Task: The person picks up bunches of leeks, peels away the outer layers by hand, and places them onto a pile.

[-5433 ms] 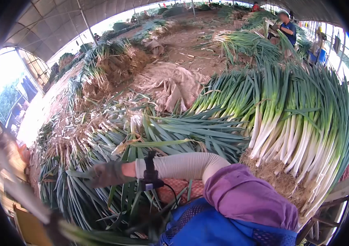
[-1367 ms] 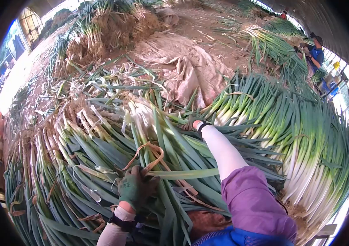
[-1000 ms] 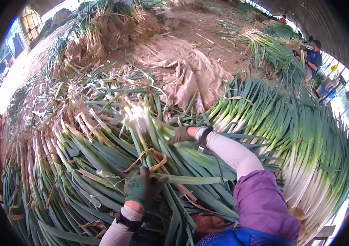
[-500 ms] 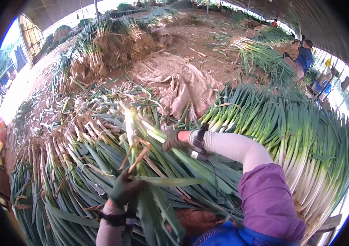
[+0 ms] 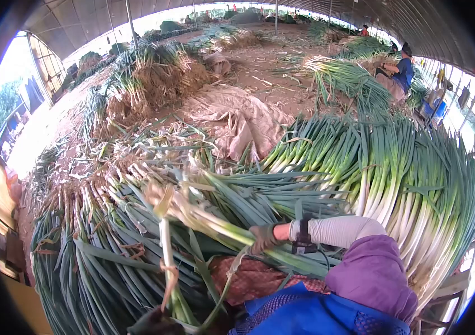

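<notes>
My gloved right hand is closed around the green onions, whose root ends point up and left. My gloved left hand is at the bottom edge, dark and partly cut off. It appears closed on a peeled-down green onion leaf. A pale strip with a dry brown end hangs just above that hand. Beneath and left of both hands lies a thick layer of unpeeled green onions with dirty roots and long dark leaves.
Clean green onions with white stems are laid in a row at right. A crumpled beige sheet lies ahead on soil. Rooty bundles stand back left. Another person sits far right beside a green onion pile.
My left hand has moved down toward the bottom edge, drawing leaf strips with it. My right hand has moved down and slightly right with the green onions. The head view has shifted slightly.
</notes>
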Motion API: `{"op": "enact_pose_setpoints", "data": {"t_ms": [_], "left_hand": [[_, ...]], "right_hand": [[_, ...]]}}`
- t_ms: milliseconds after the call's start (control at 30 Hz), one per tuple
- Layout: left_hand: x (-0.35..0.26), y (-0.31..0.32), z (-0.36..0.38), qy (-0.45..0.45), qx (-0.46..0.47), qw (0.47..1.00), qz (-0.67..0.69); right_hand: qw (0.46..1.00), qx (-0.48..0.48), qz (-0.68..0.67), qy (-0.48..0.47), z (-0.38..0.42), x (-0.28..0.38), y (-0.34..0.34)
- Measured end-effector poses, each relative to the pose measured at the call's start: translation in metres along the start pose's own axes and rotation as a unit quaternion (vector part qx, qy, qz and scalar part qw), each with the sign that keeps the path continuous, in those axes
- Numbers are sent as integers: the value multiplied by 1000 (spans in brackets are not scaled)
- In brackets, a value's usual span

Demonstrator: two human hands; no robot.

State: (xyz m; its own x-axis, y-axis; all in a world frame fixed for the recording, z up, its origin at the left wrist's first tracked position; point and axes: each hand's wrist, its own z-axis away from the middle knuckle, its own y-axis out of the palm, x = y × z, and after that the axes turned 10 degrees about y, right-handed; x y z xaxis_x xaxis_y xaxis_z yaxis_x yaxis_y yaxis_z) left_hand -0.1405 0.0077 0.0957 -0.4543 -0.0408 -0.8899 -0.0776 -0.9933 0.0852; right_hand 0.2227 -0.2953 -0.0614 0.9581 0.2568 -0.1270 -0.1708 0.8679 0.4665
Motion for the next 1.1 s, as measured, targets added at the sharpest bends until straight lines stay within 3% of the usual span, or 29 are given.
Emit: {"op": "enact_pose_setpoints", "data": {"t_ms": [33,67,100,133,167,233,300,333,367,400,433,467,500,567,600,633,700,767,833,900,933,1000,1100], "left_hand": [[28,14,1,30,-7,999,16],[63,6,-3,-5,-20,999,26],[41,22,-7,-40,-33,998,37],[14,34,-3,-54,29,949,-308],[28,25,-10,-3,59,843,-534],[-25,57,-23,-113,-29,800,-589],[-49,69,-53,-87,-159,839,-514],[-38,66,-67,9,-207,825,-526],[-28,63,-84,103,-253,801,-533],[-19,63,-104,60,-271,794,-540],[-15,65,-125,17,-288,787,-546],[-4,62,-142,23,-308,783,-540],[8,54,-153,18,-325,779,-536],[25,38,-166,1,-357,770,-529],[24,35,-160,20,-346,773,-531],[27,31,-151,38,-334,776,-534],[37,16,-140,73,-321,868,-372],[32,13,-131,114,-303,923,-210],[6,36,-117,153,-280,946,-55],[-9,44,-108,172,-279,944,-34],[-11,47,-105,190,-280,941,-25],[2,39,-104,212,-290,931,-66],[9,41,-96,160,-352,862,-328]], "right_hand": [[999,32,21,-8,-44,-4,-33],[998,22,44,-32,-64,0,-47],[996,10,68,-57,-78,2,-57],[990,-45,93,-97,-95,8,-60],[979,-99,117,-135,-108,12,-54],[942,-205,164,-209,-127,10,-31],[963,-67,41,-258,-129,16,1],[953,-63,91,-281,-119,16,10],[916,-104,234,-308,-100,13,21],[832,-167,406,-338,-80,8,28],[708,-234,557,-366,-55,0,38],[599,-272,645,-388,-34,-4,45],[528,-286,685,-412,-15,-9,52],[511,-183,680,-493,-22,28,27],[652,74,507,-559,-74,81,-22],[649,-14,501,-573,-38,77,-16],[621,-141,473,-609,36,60,2],[622,-242,461,-584,100,41,18],[710,-237,508,-427,138,17,42],[732,-134,488,-456,127,40,22],[701,-181,478,-497,109,53,14],[773,-16,404,-489,64,109,-11],[605,-84,593,-524,37,115,-20]]}}
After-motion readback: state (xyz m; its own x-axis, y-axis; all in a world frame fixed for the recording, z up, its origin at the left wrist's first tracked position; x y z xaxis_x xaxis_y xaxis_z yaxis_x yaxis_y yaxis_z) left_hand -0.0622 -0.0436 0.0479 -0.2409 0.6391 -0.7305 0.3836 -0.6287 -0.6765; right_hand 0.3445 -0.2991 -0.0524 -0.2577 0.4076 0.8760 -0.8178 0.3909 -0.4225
